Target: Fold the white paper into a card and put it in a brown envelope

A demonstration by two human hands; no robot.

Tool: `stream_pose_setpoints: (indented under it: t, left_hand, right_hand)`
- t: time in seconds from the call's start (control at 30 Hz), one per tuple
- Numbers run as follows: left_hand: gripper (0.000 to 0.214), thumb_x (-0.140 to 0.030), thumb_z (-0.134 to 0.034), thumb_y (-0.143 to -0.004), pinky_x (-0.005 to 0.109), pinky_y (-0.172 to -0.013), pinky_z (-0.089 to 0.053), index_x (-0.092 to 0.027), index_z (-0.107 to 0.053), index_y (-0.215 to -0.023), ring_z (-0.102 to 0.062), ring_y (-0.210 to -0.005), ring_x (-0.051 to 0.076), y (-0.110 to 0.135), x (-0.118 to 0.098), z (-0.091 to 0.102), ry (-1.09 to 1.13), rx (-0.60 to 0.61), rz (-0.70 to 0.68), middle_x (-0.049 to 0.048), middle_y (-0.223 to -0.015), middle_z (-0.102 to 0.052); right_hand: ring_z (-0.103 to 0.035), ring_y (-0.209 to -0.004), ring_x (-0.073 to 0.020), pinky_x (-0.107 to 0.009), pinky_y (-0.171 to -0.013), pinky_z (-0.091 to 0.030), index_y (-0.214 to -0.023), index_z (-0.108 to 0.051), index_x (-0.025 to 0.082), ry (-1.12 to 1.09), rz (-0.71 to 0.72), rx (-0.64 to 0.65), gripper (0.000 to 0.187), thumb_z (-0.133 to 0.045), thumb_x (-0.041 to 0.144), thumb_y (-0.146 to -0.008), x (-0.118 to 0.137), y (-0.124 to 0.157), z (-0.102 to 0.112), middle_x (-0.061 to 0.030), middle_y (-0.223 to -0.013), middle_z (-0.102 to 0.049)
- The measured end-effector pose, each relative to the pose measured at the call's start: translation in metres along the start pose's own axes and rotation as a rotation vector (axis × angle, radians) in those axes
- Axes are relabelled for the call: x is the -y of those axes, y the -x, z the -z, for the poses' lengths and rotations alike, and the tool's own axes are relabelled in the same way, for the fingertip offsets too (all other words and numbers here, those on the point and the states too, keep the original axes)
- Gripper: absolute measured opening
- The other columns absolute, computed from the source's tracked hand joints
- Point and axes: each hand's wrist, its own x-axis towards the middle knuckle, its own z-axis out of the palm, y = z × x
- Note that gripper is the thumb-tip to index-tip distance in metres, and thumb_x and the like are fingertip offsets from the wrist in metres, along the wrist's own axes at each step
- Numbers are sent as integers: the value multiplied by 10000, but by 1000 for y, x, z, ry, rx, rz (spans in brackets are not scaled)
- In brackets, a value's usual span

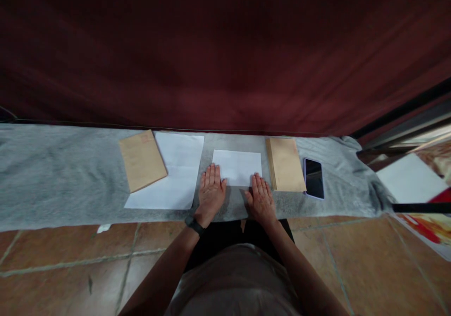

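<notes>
A folded white sheet of paper (241,165) lies flat on the grey cloth in front of me. My left hand (212,189), with a dark watch on the wrist, rests palm down at the sheet's lower left corner, fingers stretched out. At the lower right corner lies my right hand (261,198), flat too, fingertips touching the paper's edge. Just right of it is a stack of brown envelopes (288,165). To the left, a larger white sheet (181,170) is partly covered by another brown envelope stack (141,160).
A phone (314,178) lies right of the envelope stack. Grey cloth (63,175) covers the long narrow surface, backed by a dark red upright panel (225,62). White paper (410,177) and a colourful printed sheet (428,229) are at far right. Below is a tiled floor (366,255).
</notes>
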Motion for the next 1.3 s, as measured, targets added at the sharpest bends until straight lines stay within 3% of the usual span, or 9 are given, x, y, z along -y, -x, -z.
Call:
stream_pose_setpoints:
  t: [0.17, 0.33, 0.43, 0.63, 0.8, 1.0, 1.17, 1.3]
  left_hand:
    - [600, -313, -345, -1049, 519, -1257, -236, 0, -324, -1560, -267, -1543, 318, 16, -6, 10, -27, -53, 27, 234, -1632, -316]
    - [557, -333, -352, -1054, 458, -1282, -215, -139, -350, -1577, -228, -1561, 231, 33, -40, 9, 46, 68, -304, 88, -1652, -341]
    - [571, -384, -363, -1055, 451, -1284, -216, -132, -369, -1568, -247, -1555, 225, 38, -50, 5, 56, 125, -348, 95, -1642, -357]
    - [621, -386, -369, -1041, 490, -1262, -259, -67, -336, -1573, -248, -1553, 275, 42, -28, 6, 38, 92, -185, 182, -1635, -337]
    - [520, -310, -387, -1031, 503, -1189, -379, -71, -465, -1486, -391, -1485, 331, 32, -1, 20, 81, 30, 13, 221, -1606, -384]
    - [434, -277, -478, -986, 468, -1054, -510, -113, -560, -1379, -644, -1196, 306, -6, 11, 28, 256, 19, 171, 182, -1296, -670]
    - [487, -287, -567, -931, 401, -909, -568, -131, -529, -1390, -712, -991, 263, -27, 14, 25, 402, 76, 359, 123, -1088, -729]
    - [520, -213, -547, -914, 365, -856, -572, -139, -499, -1427, -732, -913, 244, -28, 16, 28, 466, 159, 421, 85, -1004, -752]
  right_hand:
    - [-360, -1496, -321, -501, -1216, -296, -1603, -275, 60, 8, -15, -19, 664, -356, 445, -1068, 2, 0, -2, -202, -1616, -368]
    - [-355, -1498, -318, -507, -1215, -293, -1603, -270, 59, 14, -9, -15, 641, -339, 414, -1074, 2, 0, -1, -205, -1624, -351]
    - [-321, -1516, -308, -503, -1220, -289, -1609, -254, 66, 8, 10, -1, 625, -332, 381, -1075, 1, 1, 1, -194, -1638, -325]
    - [-334, -1511, -303, -512, -1222, -288, -1605, -270, 72, -11, -11, -4, 624, -364, 370, -1065, 2, 0, 1, -195, -1626, -352]
    - [-353, -1500, -309, -499, -1224, -279, -1578, -333, 54, -3, -34, 3, 604, -387, 355, -1056, 4, -3, 1, -197, -1610, -384]
    - [-369, -1491, -308, -493, -1226, -270, -1571, -344, 51, -2, -36, -13, 606, -408, 349, -1046, 4, -3, 1, -197, -1607, -391]
    - [-372, -1490, -305, -495, -1221, -279, -1573, -344, 60, -8, -21, -46, 605, -413, 342, -1043, 2, -1, -2, -200, -1604, -394]
    - [-367, -1492, -306, -495, -1217, -290, -1563, -360, 49, -8, -8, -47, 594, -402, 347, -1050, 0, 0, -1, -201, -1597, -407]
